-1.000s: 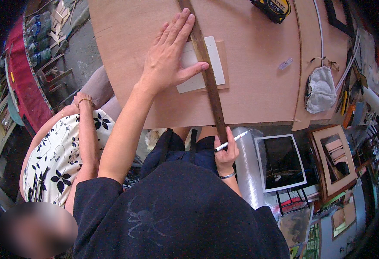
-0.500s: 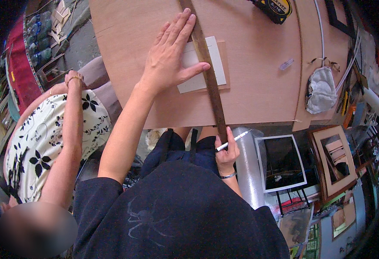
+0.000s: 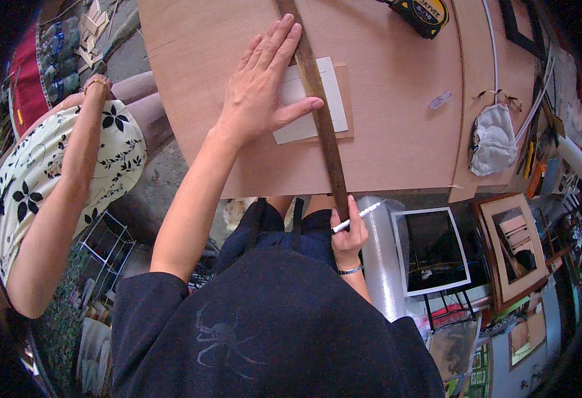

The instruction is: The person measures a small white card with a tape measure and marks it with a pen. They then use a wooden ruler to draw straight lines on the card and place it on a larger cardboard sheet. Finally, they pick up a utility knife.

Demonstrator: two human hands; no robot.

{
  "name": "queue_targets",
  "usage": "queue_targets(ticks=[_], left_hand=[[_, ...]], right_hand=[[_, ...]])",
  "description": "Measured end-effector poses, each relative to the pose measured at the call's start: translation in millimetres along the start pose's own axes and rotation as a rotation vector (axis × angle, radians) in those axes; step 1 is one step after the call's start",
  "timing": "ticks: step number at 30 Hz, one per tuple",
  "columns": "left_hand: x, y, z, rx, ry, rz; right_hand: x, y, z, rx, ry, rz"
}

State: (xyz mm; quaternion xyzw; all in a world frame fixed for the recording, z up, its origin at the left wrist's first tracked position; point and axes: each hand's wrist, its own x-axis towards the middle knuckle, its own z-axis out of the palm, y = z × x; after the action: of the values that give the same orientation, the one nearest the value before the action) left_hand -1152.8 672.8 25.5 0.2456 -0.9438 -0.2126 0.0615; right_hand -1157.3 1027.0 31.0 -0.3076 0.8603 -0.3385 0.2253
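Observation:
A long, narrow dark straightedge (image 3: 329,142) lies across a white card (image 3: 332,99) and a tan piece under it, on a large sheet of plywood (image 3: 397,86). My left hand (image 3: 258,83) is spread flat, its thumb on the straightedge and its fingertips against the bar's far left edge. At the near end, just past the plywood's front edge, my right hand (image 3: 350,235) is closed around a white pen (image 3: 374,208). Its fingers also touch the end of the straightedge. A clear cap-like plastic piece (image 3: 439,100) lies to the right on the plywood.
A black-and-yellow tape measure (image 3: 423,14) sits at the far edge of view. On the right lies a white face mask (image 3: 494,139). Picture frames (image 3: 513,252) and a bubble-wrap roll (image 3: 380,265) stand at lower right. Another person's arm (image 3: 82,166) is at left.
The other person at the left has moved further left, uncovering a wire rack and floor. My hands, the straightedge and the pen have barely moved.

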Motion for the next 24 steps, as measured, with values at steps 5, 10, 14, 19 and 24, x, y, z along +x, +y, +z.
queue_targets(ticks=[5,10,14,19,24], left_hand=[[-17.7,14.9,5.6,0.004,-0.011,-0.006],[-30.7,21.2,0.4,0.017,-0.025,0.001],[-54.5,23.3,-7.6,0.027,-0.030,-0.004],[-82.5,21.3,-6.8,-0.009,-0.020,0.005],[-81.7,20.8,-9.2,-0.008,-0.013,0.019]], right_hand=[[-14.8,9.4,-4.5,-0.024,0.031,-0.100],[-36.6,8.0,-9.7,-0.022,0.039,-0.084],[-78.0,17.8,-29.7,0.058,0.135,-0.050],[-14.4,-8.7,-55.8,0.071,0.223,-0.235],[74.9,-41.9,-18.5,0.452,0.175,-0.146]])
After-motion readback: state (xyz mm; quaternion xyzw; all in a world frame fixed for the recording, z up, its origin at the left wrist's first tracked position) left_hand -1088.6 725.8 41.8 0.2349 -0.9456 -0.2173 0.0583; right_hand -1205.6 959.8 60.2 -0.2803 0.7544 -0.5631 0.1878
